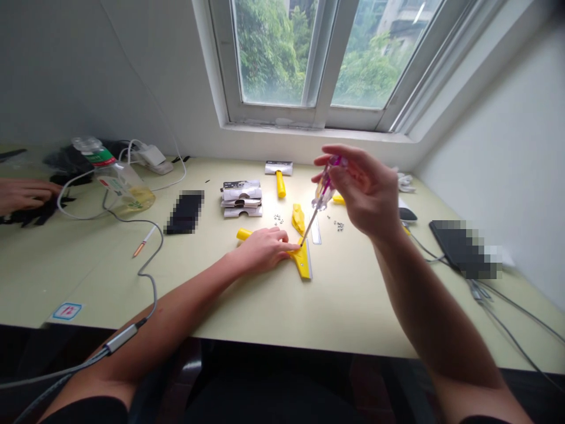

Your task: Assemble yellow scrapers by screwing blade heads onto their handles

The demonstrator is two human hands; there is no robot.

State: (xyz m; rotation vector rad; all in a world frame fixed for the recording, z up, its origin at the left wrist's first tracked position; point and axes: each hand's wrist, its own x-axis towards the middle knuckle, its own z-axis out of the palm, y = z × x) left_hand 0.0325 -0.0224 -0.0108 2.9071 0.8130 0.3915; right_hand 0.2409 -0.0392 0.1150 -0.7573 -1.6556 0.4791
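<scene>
pale-green table [344, 312] | yellow scraper [305, 268] | packet stack [242, 199] | small metal parts [339, 226] | plastic bottle [121, 179]

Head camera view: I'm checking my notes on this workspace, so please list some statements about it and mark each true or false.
1. The right hand holds a screwdriver. True.
2. The left hand rests on the windowsill. False: it is on the yellow scraper.
3. The small metal pieces lie in a single heap. False: they lie in separate groups.
4. Another person's hand shows at the left edge. True.
5. The bottle is right of the stacked sleeves. False: it is left of them.
</scene>
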